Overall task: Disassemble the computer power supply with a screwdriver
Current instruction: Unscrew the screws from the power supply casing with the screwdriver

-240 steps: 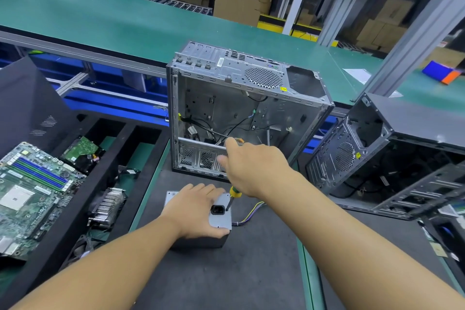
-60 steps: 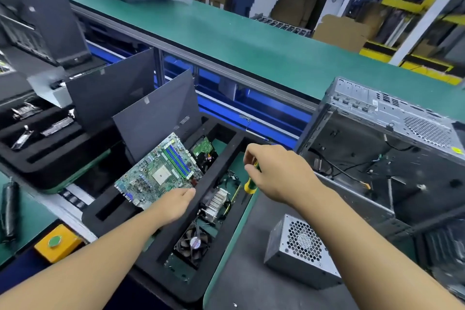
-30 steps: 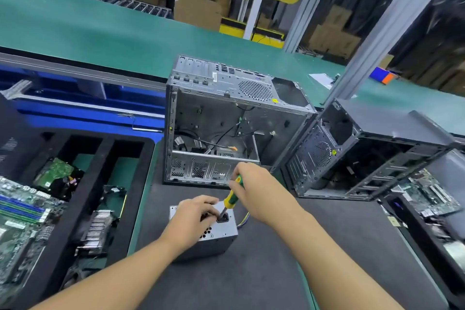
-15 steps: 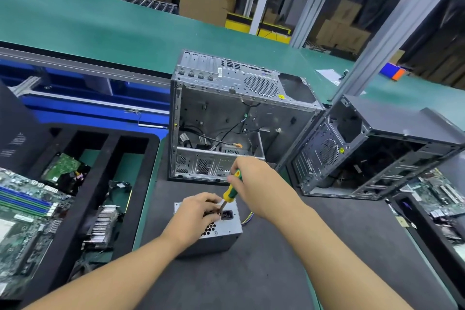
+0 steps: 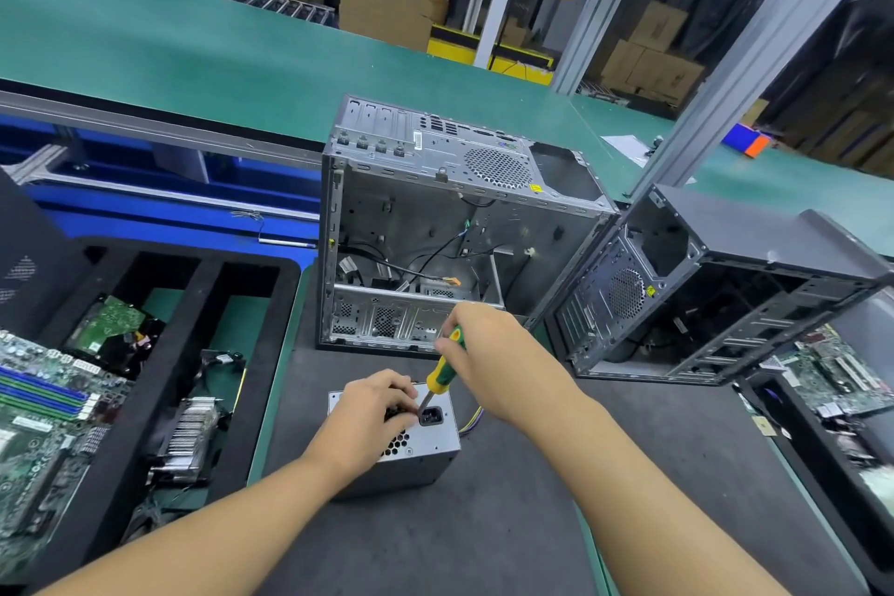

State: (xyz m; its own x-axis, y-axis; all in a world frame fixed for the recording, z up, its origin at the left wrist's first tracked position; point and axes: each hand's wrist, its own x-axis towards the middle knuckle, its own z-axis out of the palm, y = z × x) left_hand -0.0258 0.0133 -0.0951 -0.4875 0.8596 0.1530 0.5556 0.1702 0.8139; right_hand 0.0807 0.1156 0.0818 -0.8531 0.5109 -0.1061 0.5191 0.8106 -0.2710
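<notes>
Centrally, power supply (image 5: 425,443) on mat (image 5: 508,523); open room right.

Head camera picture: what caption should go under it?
Left hand steadies a power supply while right hand works a screwdriver on it.

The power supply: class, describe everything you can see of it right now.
The power supply is a small grey metal box on the dark mat, its top face showing a black socket and honeycomb vent holes. Coloured wires trail from its right side. The left hand rests on top; the right hand holds a screwdriver to it.
</notes>
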